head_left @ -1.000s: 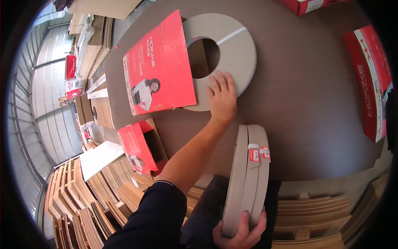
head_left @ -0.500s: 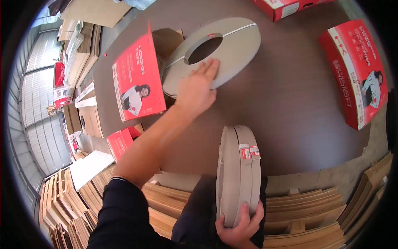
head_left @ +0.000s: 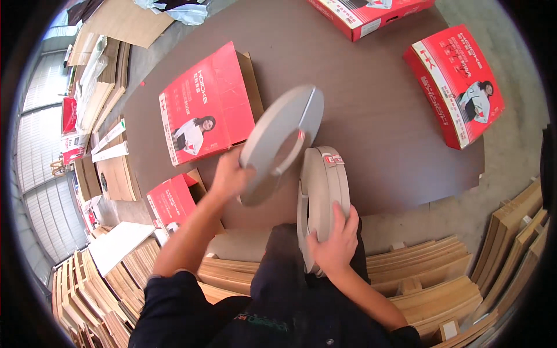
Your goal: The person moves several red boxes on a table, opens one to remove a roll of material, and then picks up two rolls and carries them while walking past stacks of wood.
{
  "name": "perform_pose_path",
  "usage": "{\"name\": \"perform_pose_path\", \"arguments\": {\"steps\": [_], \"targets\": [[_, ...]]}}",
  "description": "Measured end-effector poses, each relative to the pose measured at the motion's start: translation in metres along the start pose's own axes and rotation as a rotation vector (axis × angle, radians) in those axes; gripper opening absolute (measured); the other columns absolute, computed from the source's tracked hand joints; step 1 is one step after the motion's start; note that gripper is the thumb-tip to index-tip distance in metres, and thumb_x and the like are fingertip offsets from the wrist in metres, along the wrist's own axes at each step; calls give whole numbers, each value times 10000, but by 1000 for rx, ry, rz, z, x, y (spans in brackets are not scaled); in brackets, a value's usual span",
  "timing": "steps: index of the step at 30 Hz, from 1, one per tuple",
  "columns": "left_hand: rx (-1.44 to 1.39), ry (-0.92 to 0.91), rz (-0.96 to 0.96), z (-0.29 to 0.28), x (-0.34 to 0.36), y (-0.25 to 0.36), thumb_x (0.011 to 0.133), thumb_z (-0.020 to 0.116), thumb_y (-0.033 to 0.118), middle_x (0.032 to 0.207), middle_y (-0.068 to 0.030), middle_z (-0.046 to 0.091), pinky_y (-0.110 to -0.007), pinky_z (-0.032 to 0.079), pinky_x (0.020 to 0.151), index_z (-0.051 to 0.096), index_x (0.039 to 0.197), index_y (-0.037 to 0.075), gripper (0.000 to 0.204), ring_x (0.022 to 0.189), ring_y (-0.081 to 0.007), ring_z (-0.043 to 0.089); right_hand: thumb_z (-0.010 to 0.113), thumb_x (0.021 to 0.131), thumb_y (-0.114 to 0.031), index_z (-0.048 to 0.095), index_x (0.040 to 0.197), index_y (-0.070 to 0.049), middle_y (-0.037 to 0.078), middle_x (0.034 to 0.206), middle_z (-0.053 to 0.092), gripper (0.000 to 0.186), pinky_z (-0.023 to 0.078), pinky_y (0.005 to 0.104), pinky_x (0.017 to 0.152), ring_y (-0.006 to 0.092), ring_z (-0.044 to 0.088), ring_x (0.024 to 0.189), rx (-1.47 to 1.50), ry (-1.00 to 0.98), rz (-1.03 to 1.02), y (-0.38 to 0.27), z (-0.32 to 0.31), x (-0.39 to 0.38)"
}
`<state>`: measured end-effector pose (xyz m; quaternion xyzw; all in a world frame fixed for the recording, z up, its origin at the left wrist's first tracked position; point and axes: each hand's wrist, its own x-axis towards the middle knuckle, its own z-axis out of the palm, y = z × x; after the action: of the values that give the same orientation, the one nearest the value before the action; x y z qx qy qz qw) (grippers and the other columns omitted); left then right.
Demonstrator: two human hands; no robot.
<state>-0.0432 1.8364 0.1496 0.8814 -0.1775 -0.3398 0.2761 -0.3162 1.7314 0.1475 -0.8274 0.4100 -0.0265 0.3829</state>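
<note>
My left hand [head_left: 233, 175] is closed on the edge of a flat, grey-beige roll of edge banding [head_left: 274, 124], blurred by motion, with a large round hole and a pale strap across it. This roll is tilted up off the brown table. Close by on the right, several similar rolls of edge banding [head_left: 328, 188] stand on edge together at the table's near edge, small red-and-white labels on their rims. Around their lower side wraps my right hand [head_left: 336, 240], fingers on the near rim. An open red cardboard box [head_left: 217, 95] lies left of the lifted roll.
The brown table [head_left: 371, 104] also carries a red box [head_left: 455, 87] at the right, another red box [head_left: 377, 20] at the far edge and a smaller open red box [head_left: 174, 200] near left. Stacked wooden boards [head_left: 418, 261] sit below the near edge.
My left hand has gripped the roll that lay flat beside the box and lifted it toward me, tilting it. The rolls in my right hand have moved up against the table's edge.
</note>
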Motion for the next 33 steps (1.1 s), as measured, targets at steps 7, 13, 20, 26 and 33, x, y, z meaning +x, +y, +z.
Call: {"name": "perform_pose_path", "arguments": {"steps": [7,13,20,26,33], "targets": [[87,63,-140,71,-137,2,694,674,115,868,-273,664,-455,534,765,595,1278,49,593,828,-418,662,730,674,-207,424,1393,-75,302,1350,372,792,497,505,877,488,487,1150,-51,43,3,-15,11,-4],[144,105,-15,102,-183,-17,667,703,143,895,-204,689,-413,536,716,510,1366,7,738,740,-349,666,723,690,-232,405,1404,-82,292,1358,371,796,481,518,901,483,456,1192,-19,46,-9,-37,32,-11],[-172,-24,-68,85,-187,-46,767,663,192,1209,-231,627,-424,506,903,508,1363,4,644,1063,-365,634,697,757,-263,403,1421,-83,302,1361,367,749,423,520,983,497,423,1216,54,85,-121,-43,41,-20],[-887,-215,-296,105,-130,-115,993,444,418,1400,-164,523,-355,389,1059,464,1415,32,573,1249,-278,536,595,866,-231,338,1463,-48,253,1424,359,675,335,462,1083,397,396,1294,375,29,-4,-27,45,-13],[-1462,-555,-513,153,-64,-112,978,315,581,1254,-104,625,-413,513,931,548,1330,74,661,1098,-247,619,448,1001,-326,307,1485,-71,95,1439,440,566,369,381,1078,233,433,1299,1496,-194,631,-7,64,0]]}}
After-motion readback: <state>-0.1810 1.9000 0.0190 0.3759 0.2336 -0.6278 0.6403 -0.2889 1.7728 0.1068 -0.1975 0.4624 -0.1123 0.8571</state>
